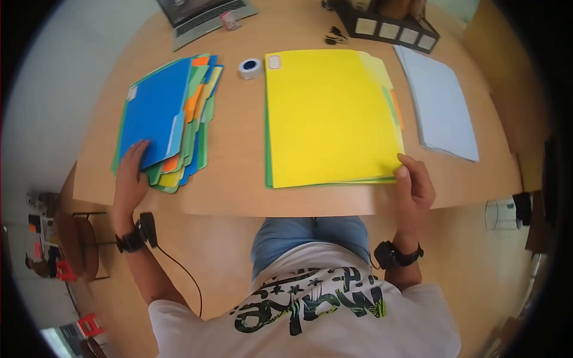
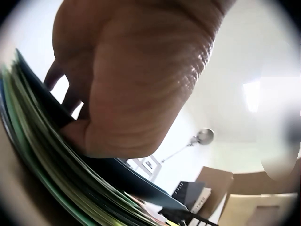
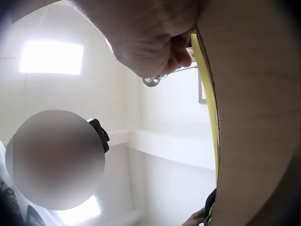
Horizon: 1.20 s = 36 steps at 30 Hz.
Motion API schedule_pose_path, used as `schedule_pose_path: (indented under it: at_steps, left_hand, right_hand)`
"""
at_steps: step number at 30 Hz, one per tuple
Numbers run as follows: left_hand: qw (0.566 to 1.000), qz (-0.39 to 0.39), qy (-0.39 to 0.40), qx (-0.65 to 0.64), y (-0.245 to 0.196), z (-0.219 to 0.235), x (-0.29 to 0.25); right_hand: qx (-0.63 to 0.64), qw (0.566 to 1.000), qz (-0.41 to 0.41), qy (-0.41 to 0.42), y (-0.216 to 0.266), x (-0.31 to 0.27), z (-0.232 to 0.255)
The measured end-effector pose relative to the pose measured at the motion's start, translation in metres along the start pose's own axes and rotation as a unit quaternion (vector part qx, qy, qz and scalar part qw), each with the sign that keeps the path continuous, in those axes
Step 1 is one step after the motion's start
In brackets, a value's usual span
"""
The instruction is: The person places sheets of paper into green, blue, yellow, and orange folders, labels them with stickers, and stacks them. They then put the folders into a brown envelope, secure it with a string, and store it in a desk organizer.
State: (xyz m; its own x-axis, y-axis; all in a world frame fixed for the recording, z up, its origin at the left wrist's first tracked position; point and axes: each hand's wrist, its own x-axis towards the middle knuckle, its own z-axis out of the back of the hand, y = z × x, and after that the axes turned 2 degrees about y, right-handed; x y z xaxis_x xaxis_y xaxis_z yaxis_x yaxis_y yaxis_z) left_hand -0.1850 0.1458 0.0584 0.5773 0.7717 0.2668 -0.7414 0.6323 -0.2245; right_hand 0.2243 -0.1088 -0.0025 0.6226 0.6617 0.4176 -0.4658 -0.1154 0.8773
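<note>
My left hand (image 1: 132, 173) rests at the near left corner of a stack of coloured file folders, its fingers lying on the blue folder (image 1: 156, 110) on top. Green, orange and yellow folders fan out beneath it. In the left wrist view the palm covers part of the stack's edges (image 2: 42, 155). With curled fingers and thumb, my right hand (image 1: 416, 184) pinches the near right corner of a large yellow folder (image 1: 331, 116). Green edges (image 1: 268, 155) show under that folder. The right wrist view shows the curled fingers by the folder's yellow edge (image 3: 210, 94).
A pile of white paper (image 1: 441, 104) lies right of the yellow folder. A roll of tape (image 1: 250, 68) stands between the two stacks. Farther back are a laptop (image 1: 209, 21), black clips (image 1: 336, 37) and a dark desk organizer (image 1: 391, 28). The table's near edge (image 1: 239, 214) runs before the person.
</note>
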Motion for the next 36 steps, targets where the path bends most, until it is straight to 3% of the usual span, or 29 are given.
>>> schedule_pose_path:
  at_steps: [1, 3, 5, 7, 10, 12, 16, 19, 23, 25, 29, 32, 35, 36]
  left_hand:
    - [0.997, -0.027, -0.026, 0.061, -0.025, -0.004, 0.002]
    - [0.992, -0.089, -0.046, -0.073, -0.089, -0.021, 0.005]
    - [0.978, -0.157, 0.013, -0.139, -0.152, -0.047, 0.004]
    - [0.966, -0.226, 0.057, -0.109, -0.203, -0.068, 0.008]
    - [0.970, -0.206, 0.023, -0.127, -0.239, -0.093, 0.020]
    - [0.976, -0.179, 0.035, -0.117, -0.247, -0.101, 0.024]
    - [0.979, -0.173, 0.034, -0.104, -0.245, -0.106, 0.029]
    - [0.976, -0.172, 0.022, -0.133, -0.242, -0.106, 0.032]
    - [0.978, -0.141, 0.028, -0.149, -0.235, -0.113, 0.033]
    - [0.984, -0.136, 0.022, -0.109, -0.234, -0.118, 0.029]
    - [0.980, -0.170, -0.053, -0.087, -0.248, -0.113, 0.030]
    - [0.987, -0.132, -0.079, -0.052, -0.246, -0.114, 0.031]
    - [0.982, -0.065, -0.136, -0.114, -0.222, -0.127, 0.022]
    - [0.966, -0.010, -0.140, -0.216, -0.221, -0.124, 0.017]
  right_hand:
    - [0.010, 1.000, 0.000, -0.014, 0.002, 0.001, -0.001]
    - [0.025, 0.999, -0.004, -0.041, 0.004, 0.002, -0.003]
    - [0.037, 0.998, 0.011, -0.054, -0.003, 0.003, -0.002]
    - [0.023, 0.998, 0.016, -0.056, -0.003, 0.003, 0.002]
    - [0.004, 1.000, 0.005, -0.031, -0.009, 0.005, 0.011]
    - [0.015, 0.999, -0.030, -0.008, -0.015, 0.003, 0.017]
    - [0.011, 0.999, -0.016, 0.026, -0.019, 0.002, 0.024]
    - [-0.007, 1.000, 0.001, 0.020, -0.016, 0.003, 0.020]
    - [-0.004, 0.999, -0.033, 0.022, -0.012, 0.002, 0.019]
    - [-0.011, 0.999, -0.032, 0.020, -0.013, 0.001, 0.017]
    - [-0.157, 0.986, 0.025, 0.056, -0.003, 0.007, 0.016]
    - [-0.212, 0.974, 0.043, 0.062, 0.001, 0.008, 0.012]
    - [-0.254, 0.962, 0.061, 0.074, -0.002, 0.010, 0.014]
    - [-0.253, 0.963, 0.057, 0.075, -0.003, 0.009, 0.014]
